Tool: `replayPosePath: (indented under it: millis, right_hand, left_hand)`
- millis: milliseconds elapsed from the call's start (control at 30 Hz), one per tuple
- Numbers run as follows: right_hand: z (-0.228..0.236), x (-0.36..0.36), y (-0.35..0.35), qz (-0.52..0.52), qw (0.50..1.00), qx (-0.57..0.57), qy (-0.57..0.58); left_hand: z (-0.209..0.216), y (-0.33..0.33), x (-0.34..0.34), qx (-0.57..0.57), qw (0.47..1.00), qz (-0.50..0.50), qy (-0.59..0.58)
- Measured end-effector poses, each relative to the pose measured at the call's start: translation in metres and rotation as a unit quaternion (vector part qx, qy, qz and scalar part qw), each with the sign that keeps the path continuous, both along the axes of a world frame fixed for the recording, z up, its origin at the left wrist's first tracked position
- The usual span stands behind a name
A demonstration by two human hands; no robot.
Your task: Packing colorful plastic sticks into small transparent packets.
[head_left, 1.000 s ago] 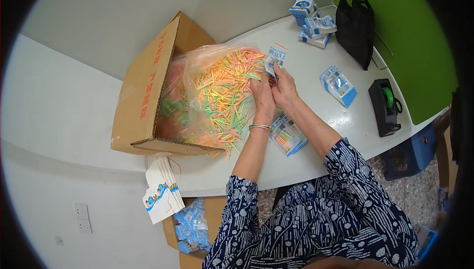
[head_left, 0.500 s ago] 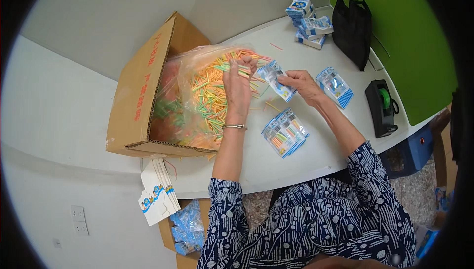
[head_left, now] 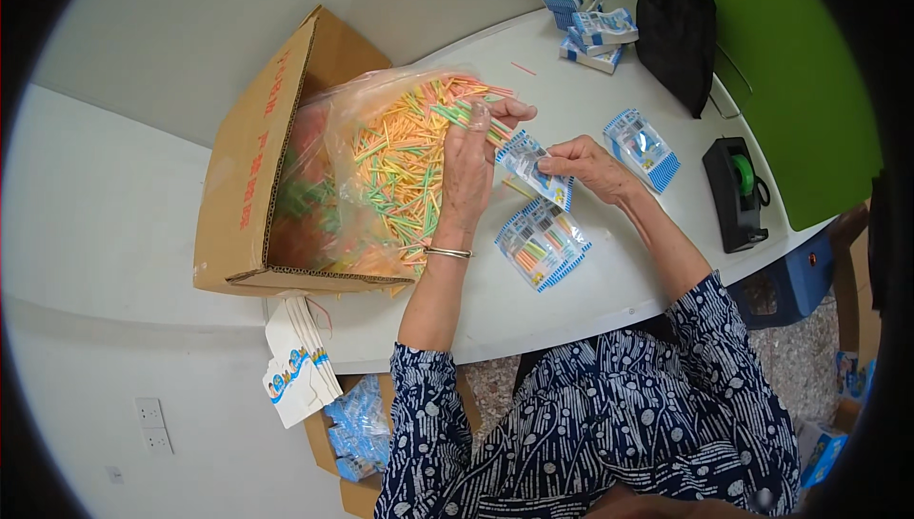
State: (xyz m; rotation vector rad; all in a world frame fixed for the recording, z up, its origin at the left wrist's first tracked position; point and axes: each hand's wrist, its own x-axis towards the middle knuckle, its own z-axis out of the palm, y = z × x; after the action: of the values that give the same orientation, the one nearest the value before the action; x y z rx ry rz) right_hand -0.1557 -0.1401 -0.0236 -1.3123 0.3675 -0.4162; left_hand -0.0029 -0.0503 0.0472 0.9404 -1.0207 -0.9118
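Observation:
My left hand (head_left: 468, 152) is closed round a bundle of thin pastel sticks (head_left: 455, 115), green, pink and yellow. The bundle's lower ends meet the top of a small blue-and-white plastic packet (head_left: 529, 163); I cannot tell how far inside they reach. Thumb and fingers of my right hand (head_left: 592, 170) pinch that packet at its right side. Left of my hands, a big heap of loose sticks (head_left: 395, 152) spills in a clear plastic bag out of a cardboard box (head_left: 249, 152) lying on its side. Just below my hands lie packets with sticks inside (head_left: 545, 245), on the white table (head_left: 609, 276).
Another blue-and-white packet (head_left: 642, 149) lies to the right, near a black tape dispenser (head_left: 735, 195). Small boxes (head_left: 590, 29) are stacked at the back beside a black bag (head_left: 676, 38). Folded cartons (head_left: 300, 367) and a box of blue packets (head_left: 362, 429) are at lower left.
My left hand has moved slightly right with the bundle, bringing the sticks to the packet's top. The right hand still pinches the packet. The whole view has shifted a little.

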Motion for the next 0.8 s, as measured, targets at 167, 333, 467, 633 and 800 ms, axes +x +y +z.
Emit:
replayPosePath:
  millis: [167, 333, 467, 633, 800]
  right_hand:
    - [-0.006, -0.003, -0.002, 0.0, 1.0, -0.006, -0.003]
    - [-0.006, -0.002, 0.003, -0.013, 1.0, -0.021, -0.011]
    - [-0.013, -0.004, -0.003, -0.019, 0.999, -0.02, -0.02]
    - [-0.006, -0.004, 0.0, -0.049, 0.998, 0.01, -0.033]
    - [-0.005, -0.001, 0.002, -0.049, 0.998, 0.007, -0.039]
  left_hand:
    - [-0.007, 0.008, -0.002, 0.06, 0.995, -0.029, -0.068]
    - [-0.02, 0.01, 0.004, 0.04, 0.989, -0.046, -0.138]
    - [-0.025, 0.009, 0.006, 0.046, 0.981, -0.013, -0.191]
    - [-0.022, 0.009, 0.009, 0.077, 0.983, 0.018, -0.163]
    - [-0.023, 0.008, 0.013, 0.052, 0.973, 0.028, -0.224]
